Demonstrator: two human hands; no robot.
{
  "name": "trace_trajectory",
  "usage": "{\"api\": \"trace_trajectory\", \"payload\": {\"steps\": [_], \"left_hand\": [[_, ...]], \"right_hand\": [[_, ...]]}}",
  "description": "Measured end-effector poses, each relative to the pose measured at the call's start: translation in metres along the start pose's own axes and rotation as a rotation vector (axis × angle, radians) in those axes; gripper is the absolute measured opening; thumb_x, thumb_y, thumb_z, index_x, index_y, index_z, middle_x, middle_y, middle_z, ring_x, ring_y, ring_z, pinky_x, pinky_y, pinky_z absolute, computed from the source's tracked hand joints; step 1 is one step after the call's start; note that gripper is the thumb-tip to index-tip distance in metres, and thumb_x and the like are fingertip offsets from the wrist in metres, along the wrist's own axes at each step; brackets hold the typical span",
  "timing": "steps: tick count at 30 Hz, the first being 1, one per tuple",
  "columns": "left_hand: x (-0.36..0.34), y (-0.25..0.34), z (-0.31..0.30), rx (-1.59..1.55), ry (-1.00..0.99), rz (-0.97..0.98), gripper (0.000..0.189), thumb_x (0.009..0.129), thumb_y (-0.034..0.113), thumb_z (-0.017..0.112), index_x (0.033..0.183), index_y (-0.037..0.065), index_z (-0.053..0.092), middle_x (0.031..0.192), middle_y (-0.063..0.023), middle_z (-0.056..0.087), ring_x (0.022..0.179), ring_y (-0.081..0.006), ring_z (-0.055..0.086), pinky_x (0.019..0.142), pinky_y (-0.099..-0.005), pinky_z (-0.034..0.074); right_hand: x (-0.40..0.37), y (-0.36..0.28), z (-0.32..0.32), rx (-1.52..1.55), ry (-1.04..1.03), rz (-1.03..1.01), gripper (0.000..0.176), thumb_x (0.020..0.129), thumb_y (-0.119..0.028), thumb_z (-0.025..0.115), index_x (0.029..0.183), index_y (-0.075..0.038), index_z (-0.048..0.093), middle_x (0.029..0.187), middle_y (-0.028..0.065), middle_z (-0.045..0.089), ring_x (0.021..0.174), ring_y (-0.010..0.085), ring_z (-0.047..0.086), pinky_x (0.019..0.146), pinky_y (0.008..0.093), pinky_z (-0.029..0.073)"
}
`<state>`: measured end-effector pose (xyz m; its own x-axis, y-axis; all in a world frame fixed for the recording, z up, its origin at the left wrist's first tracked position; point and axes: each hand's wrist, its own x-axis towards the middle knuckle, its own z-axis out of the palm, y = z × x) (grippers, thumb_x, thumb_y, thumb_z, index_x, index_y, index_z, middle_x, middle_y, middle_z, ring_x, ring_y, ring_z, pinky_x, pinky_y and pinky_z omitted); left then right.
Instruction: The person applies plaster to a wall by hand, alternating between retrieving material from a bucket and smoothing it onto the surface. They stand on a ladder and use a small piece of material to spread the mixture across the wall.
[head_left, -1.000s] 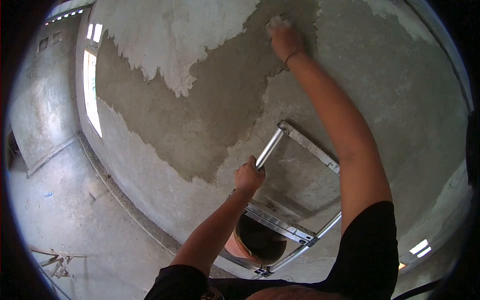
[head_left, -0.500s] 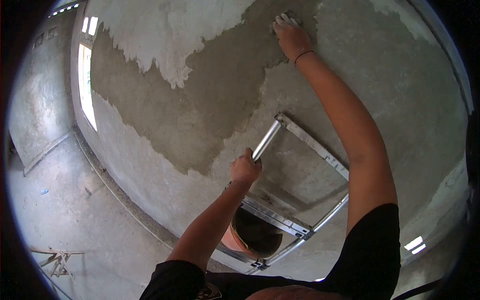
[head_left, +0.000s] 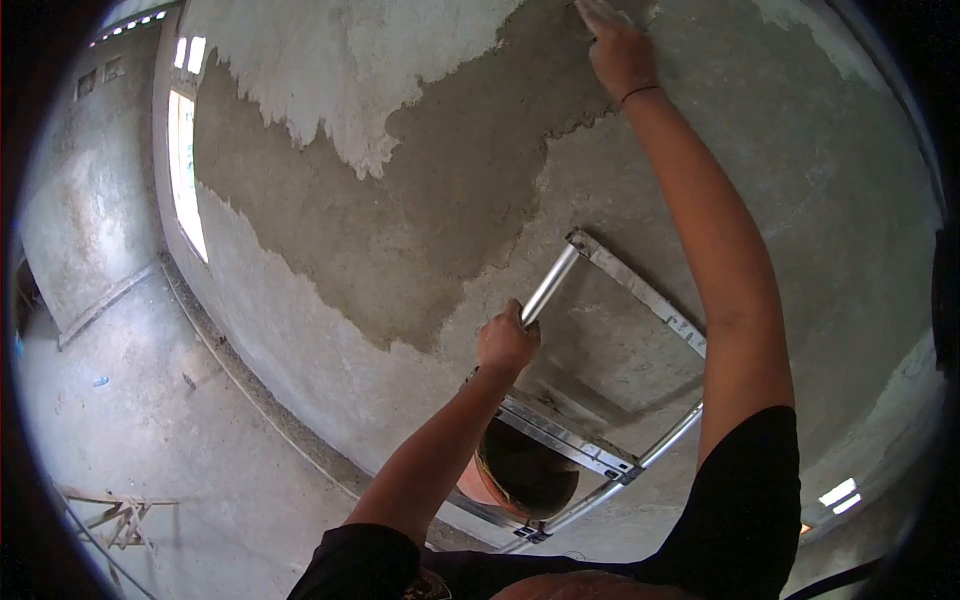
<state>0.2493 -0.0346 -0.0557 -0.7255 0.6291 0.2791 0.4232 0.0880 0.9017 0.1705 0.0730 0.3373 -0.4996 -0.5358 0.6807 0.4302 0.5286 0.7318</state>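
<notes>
In the head view, I am closing the left grip (head_left: 508,338) fully around a metal side rail of the ladder (head_left: 551,283), which is standing against the plastered wall (head_left: 820,210). I am reaching the right grip (head_left: 622,55) up to the darker patch (head_left: 400,220) on that wall, its fingers partly extended; I cannot tell how far it is opening or whether it is holding anything. Below the left grip, an orange bucket (head_left: 482,488) is sitting beside the ladder's lower visible rung.
</notes>
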Motion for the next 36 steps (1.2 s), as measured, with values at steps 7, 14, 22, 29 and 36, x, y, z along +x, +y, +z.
{"api": "trace_trajectory", "payload": {"steps": [7, 14, 22, 29, 36], "left_hand": [[0.002, -0.005, 0.003, -0.045, 0.011, 0.014, 0.029, 0.08, 0.028, 0.064, 0.099, 0.007, 0.055, 0.083, -0.0203, 0.068, 0.081, -0.0403, 0.066, 0.078, -0.0498, 0.051], [0.001, -0.005, 0.002, -0.015, -0.021, 0.011, 0.029, 0.08, 0.026, 0.065, 0.099, 0.007, 0.054, 0.087, -0.021, 0.068, 0.084, -0.0402, 0.066, 0.078, -0.0498, 0.051], [0.002, -0.002, -0.001, -0.009, -0.005, -0.005, 0.029, 0.082, 0.027, 0.064, 0.101, 0.007, 0.053, 0.088, -0.0216, 0.068, 0.086, -0.0409, 0.066, 0.081, -0.0497, 0.05], [0.002, -0.002, -0.002, -0.003, -0.031, -0.006, 0.03, 0.083, 0.027, 0.064, 0.102, 0.007, 0.054, 0.089, -0.0212, 0.068, 0.087, -0.0411, 0.066, 0.082, -0.0494, 0.05], [0.001, 0.001, -0.005, 0.01, -0.031, -0.029, 0.029, 0.083, 0.028, 0.064, 0.102, 0.008, 0.055, 0.089, -0.0208, 0.068, 0.087, -0.0406, 0.066, 0.082, -0.0493, 0.05]], "right_hand": [[-0.032, 0.001, -0.029, -0.199, -0.197, -0.141, 0.052, 0.08, -0.001, 0.055, 0.13, -0.015, 0.058, 0.137, 0.0095, 0.054, 0.126, 0.0256, 0.05, 0.103, 0.0396, 0.045], [-0.102, -0.072, -0.011, 0.063, -0.498, -0.249, 0.034, 0.091, -0.012, 0.05, 0.123, -0.003, 0.059, 0.14, 0.015, 0.05, 0.131, 0.0292, 0.046, 0.112, 0.0426, 0.035], [-0.096, -0.041, -0.035, 0.311, -0.397, -0.356, 0.033, 0.089, -0.004, 0.048, 0.119, -0.006, 0.062, 0.13, 0.0134, 0.059, 0.128, 0.0323, 0.049, 0.11, 0.042, 0.038], [-0.092, 0.007, -0.033, -0.058, -0.33, -0.152, 0.038, 0.088, -0.003, 0.048, 0.124, -0.006, 0.06, 0.134, 0.012, 0.056, 0.131, 0.0302, 0.045, 0.113, 0.0414, 0.033], [-0.12, -0.071, -0.037, 0.141, -0.593, -0.364, 0.036, 0.091, -0.009, 0.049, 0.125, -0.004, 0.06, 0.135, 0.0127, 0.055, 0.132, 0.0289, 0.044, 0.113, 0.0401, 0.033]]}}
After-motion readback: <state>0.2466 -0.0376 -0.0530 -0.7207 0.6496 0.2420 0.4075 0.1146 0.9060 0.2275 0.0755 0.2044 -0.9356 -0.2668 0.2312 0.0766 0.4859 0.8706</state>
